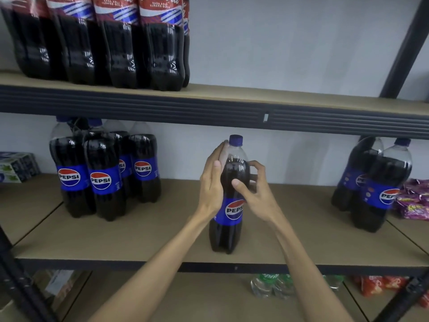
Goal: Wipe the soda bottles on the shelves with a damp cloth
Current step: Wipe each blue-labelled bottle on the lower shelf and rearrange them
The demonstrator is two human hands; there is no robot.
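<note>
- A dark metal shelving unit point(209, 112) with tan boards filled the view, set against a pale wall.
- The middle shelf point(139, 235) carried the Pepsi stock. The lower shelf point(185, 296) showed beneath its front edge.
- A row of Coca-Cola bottles point(120, 52) stood upright on the left part of the upper shelf point(278, 94), packed side by side, their tops cut off by the frame.
- A cluster of Pepsi bottles point(104, 180) stood at the left of the middle shelf, touching one another.
- A pair of Pepsi bottles point(380, 189) stood at the far right of that shelf, one partly behind the other.
- The single Pepsi bottle point(226, 233) stood upright near the front edge of the middle shelf, between the two groups and well apart from both.
- The right hand point(257, 194) gripped this bottle's upper body, with the thumb across the front above the label and the fingers curled round the right side.
- The left hand point(211, 182) lay flat against the bottle's left shoulder, fingers straight and together, holding nothing.
- Purple snack packets point(415, 201) lay just beside the right pair.
- Sprite bottles point(271, 285) and orange packets point(380, 285) sat on the lower shelf.
- Small white and green boxes point(16, 167) were stacked at the far left.
- A blue cap point(235, 140) closed the single bottle.
</note>
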